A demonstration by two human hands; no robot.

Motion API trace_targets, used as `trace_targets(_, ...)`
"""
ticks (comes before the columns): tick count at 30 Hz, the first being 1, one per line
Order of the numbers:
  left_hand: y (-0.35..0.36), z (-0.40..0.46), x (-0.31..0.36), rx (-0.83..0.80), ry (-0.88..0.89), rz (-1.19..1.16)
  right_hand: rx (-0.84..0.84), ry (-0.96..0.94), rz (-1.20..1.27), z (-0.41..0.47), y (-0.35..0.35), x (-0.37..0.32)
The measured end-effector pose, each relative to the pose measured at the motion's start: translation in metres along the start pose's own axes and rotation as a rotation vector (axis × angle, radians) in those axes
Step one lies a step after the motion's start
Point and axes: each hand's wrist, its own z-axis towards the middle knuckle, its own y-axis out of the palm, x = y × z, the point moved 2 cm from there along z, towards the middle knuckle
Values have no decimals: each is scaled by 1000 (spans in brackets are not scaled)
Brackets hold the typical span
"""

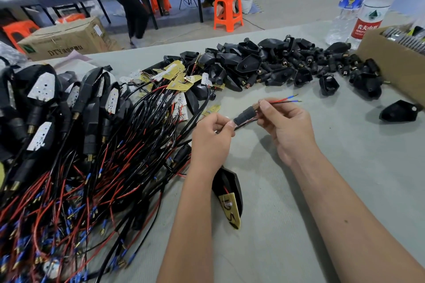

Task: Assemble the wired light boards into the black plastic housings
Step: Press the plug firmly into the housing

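A black stem piece [245,114] with a brass end is threaded on a red and black wire pair [284,99], held above the grey table. My left hand [212,138] pinches the wire just left of the stem. My right hand [282,124] pinches the wire at the stem's brass end, and the blue-tipped wire ends stick out to the right. Under my left forearm lies a black housing [230,187] with a yellow light board [231,209] in it. Loose yellow boards [176,76] lie at the back centre.
A heap of empty black housings and stems [287,62] covers the back. Finished units with tangled wires [69,145] fill the left. One housing [399,111] lies at the right, by a cardboard box [395,62] and two water bottles [361,7]. People stand behind.
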Motion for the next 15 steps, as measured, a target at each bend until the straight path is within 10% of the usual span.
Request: trace_targets(15,2,-4,1,-178,-71,5,131,-112,-299,0,-5,2)
